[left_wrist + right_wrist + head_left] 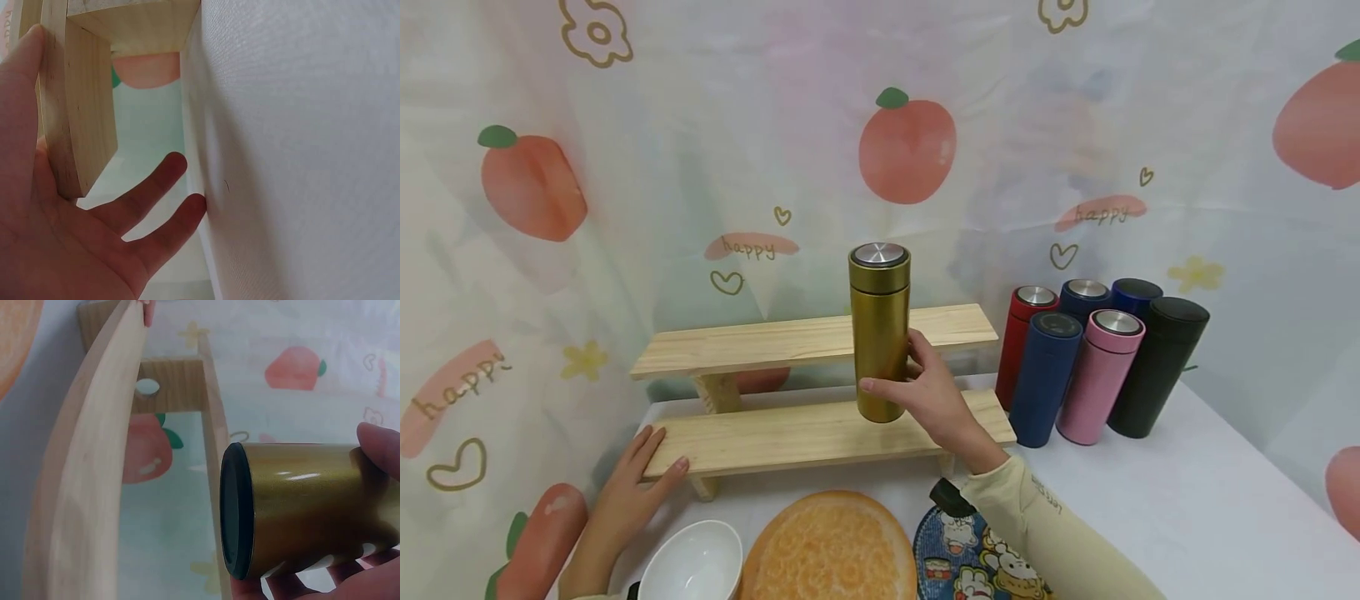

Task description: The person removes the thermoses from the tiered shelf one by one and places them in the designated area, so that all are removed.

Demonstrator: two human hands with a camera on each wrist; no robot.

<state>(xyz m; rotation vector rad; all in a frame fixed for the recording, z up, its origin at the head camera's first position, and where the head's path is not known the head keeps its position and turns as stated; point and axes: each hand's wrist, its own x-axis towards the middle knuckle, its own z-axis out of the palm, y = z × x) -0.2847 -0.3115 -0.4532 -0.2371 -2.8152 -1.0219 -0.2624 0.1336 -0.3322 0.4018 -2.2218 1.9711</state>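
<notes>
A gold thermos bottle [882, 333] with a silver-topped lid is upright in my right hand [936, 392], in front of the upper board of a two-step wooden shelf [752, 437]. My thumb and fingers are wrapped round its lower body. In the right wrist view, the bottle's dark base [236, 512] points toward the shelf boards, apart from them. My left hand [632, 492] rests on the left end of the lower board, thumb over its front edge. The left wrist view shows two fingers [169, 231] of it stretched out straight below the board.
Several thermos bottles stand at the right: red [1018, 350], blue [1045, 383], pink [1097, 383] and black [1157, 371] among them. In front of the shelf are a white bowl [692, 562], a round orange mat [831, 550] and a patterned blue mat [940, 550]. A printed curtain [820, 125] hangs behind.
</notes>
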